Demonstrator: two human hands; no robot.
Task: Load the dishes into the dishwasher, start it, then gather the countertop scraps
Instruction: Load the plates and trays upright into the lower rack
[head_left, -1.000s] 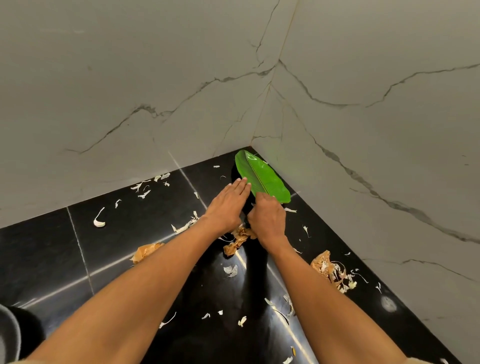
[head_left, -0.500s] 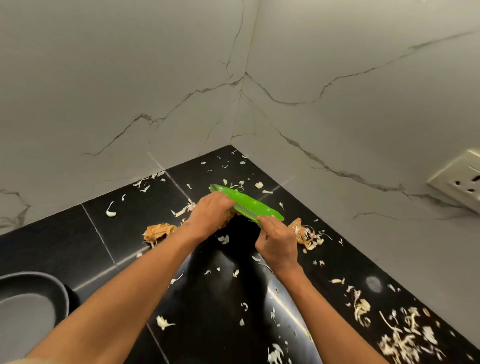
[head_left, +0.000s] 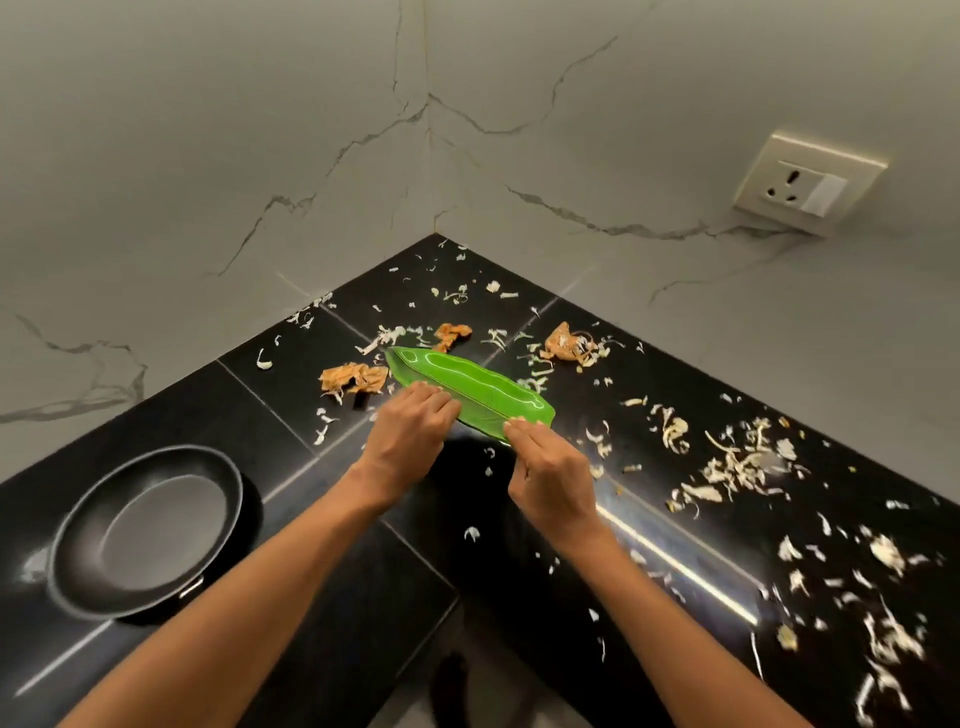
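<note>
A green leaf-shaped plate (head_left: 480, 387) lies flat over the black countertop (head_left: 291, 415) near the corner. My left hand (head_left: 413, 434) grips its near edge around the middle. My right hand (head_left: 550, 475) pinches its near right end. Onion and garlic peels are strewn around: an orange clump (head_left: 353, 376) left of the plate, another orange piece (head_left: 452, 332) behind it, a third orange heap (head_left: 569, 343) to the right, and white shreds (head_left: 737, 462) along the right run of counter.
A black frying pan (head_left: 148, 530) sits on the counter at the left. Marble walls meet in a corner behind the plate, with a wall socket (head_left: 808, 184) on the right wall. The counter's inner edge drops to the floor (head_left: 467, 686) between my arms.
The plate came away from leaning in the corner, was drawn toward me and laid flat. Both hands closed on it. My view pulled back, revealing the pan, socket and more scraps.
</note>
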